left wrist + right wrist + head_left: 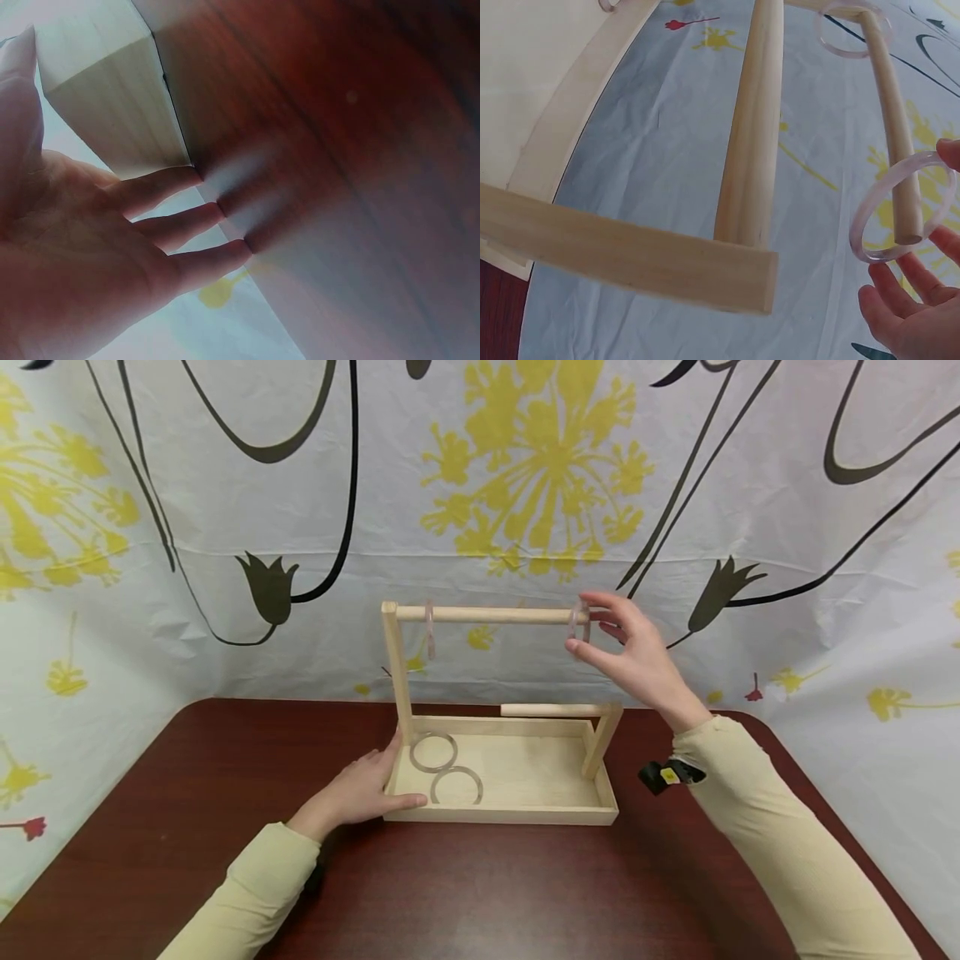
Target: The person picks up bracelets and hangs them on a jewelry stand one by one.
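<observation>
A wooden bangle stand [498, 816] has a tray base, a long upper rod [495, 615] and a shorter lower rod [551, 711]. My right hand [633, 652] pinches a translucent pinkish bangle [864, 217] between thumb and fingers. The rod's free end shows through this bangle in the right wrist view. Another bangle [431, 643] hangs near the upper rod's left end. My left hand [358, 789] rests against the tray's left end, its thumb over the front rim. Its other fingers [214, 266] extend fairly straight, with tips at the dark tabletop.
Two more bangles, an upper one [433, 770] and a lower one [481, 789], lie in the tray's left part. The stand sits on a dark reddish-brown table [480, 885]. Behind it hangs a white cloth [315, 518] with yellow and dark flower prints.
</observation>
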`<action>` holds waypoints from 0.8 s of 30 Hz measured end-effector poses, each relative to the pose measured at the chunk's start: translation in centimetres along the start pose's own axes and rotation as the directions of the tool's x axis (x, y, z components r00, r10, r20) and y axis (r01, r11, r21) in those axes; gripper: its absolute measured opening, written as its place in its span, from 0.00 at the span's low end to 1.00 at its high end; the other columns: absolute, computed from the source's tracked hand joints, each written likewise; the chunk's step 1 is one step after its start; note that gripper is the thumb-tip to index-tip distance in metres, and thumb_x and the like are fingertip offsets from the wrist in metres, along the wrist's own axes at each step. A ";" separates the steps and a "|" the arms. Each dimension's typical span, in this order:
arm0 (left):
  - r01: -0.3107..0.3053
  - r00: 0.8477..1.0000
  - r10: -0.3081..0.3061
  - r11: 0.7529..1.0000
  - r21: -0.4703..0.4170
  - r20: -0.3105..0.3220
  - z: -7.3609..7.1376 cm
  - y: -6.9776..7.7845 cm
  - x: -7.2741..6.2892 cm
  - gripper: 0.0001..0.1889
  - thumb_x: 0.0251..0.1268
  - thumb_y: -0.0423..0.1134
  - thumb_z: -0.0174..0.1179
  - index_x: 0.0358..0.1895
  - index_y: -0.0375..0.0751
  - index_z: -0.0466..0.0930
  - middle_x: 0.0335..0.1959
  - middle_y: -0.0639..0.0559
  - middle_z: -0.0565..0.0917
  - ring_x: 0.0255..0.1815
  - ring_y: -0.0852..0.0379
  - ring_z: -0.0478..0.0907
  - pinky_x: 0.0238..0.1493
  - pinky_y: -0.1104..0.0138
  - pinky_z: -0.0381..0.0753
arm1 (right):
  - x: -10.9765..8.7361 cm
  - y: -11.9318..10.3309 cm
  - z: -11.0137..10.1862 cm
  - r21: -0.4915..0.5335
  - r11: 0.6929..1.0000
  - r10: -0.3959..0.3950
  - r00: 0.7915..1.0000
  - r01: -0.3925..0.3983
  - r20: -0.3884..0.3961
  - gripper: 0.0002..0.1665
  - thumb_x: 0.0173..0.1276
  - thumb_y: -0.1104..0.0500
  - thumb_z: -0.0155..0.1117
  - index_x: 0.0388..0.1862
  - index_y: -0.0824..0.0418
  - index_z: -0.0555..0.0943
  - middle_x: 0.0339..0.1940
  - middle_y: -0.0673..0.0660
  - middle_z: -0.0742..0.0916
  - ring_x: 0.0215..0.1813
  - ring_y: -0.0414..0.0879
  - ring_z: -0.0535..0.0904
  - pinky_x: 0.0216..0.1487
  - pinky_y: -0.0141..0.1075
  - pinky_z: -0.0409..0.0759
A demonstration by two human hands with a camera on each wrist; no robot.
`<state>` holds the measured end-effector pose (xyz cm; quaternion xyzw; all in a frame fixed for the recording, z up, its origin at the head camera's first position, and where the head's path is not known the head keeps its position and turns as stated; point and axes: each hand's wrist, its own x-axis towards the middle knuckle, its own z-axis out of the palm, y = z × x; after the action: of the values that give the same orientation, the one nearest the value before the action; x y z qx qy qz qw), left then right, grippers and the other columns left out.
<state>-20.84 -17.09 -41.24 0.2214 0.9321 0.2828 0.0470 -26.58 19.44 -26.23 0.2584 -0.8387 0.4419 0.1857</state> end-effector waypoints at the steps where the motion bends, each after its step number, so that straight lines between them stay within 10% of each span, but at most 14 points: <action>1: 0.001 1.000 -0.001 1.000 0.001 0.001 0.0 0.0 0.0 0.60 0.55 0.62 0.66 0.77 0.35 0.35 0.64 0.30 0.69 0.61 0.37 0.70 0.55 0.47 0.71 | 0.1 0.1 0.1 0.001 1.000 -0.003 1.000 0.003 0.002 0.36 0.60 0.63 0.72 0.67 0.62 0.71 0.63 0.56 0.75 0.61 0.51 0.73 0.65 0.43 0.66; 8: 0.021 1.000 -0.021 1.000 0.006 0.013 -0.1 0.2 -0.1 0.60 0.56 0.63 0.65 0.77 0.34 0.36 0.65 0.30 0.68 0.62 0.35 0.68 0.57 0.45 0.70 | 0.5 -1.7 0.9 0.005 1.000 -0.022 0.999 0.022 0.024 0.34 0.62 0.68 0.69 0.66 0.72 0.69 0.63 0.67 0.74 0.64 0.59 0.70 0.66 0.48 0.64; 24: 0.043 0.999 -0.044 0.999 0.013 0.032 -0.2 0.1 0.0 0.59 0.57 0.64 0.63 0.77 0.33 0.36 0.68 0.29 0.64 0.67 0.29 0.60 0.61 0.41 0.63 | 1.3 -0.3 1.8 -0.069 0.998 0.014 0.997 -0.009 0.081 0.35 0.64 0.52 0.70 0.68 0.60 0.71 0.63 0.55 0.76 0.64 0.50 0.70 0.66 0.45 0.63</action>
<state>-20.83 -17.13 -40.99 0.2058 0.9376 0.2723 0.0666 -27.60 17.44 -26.35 0.2650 -0.8616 0.4032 0.1576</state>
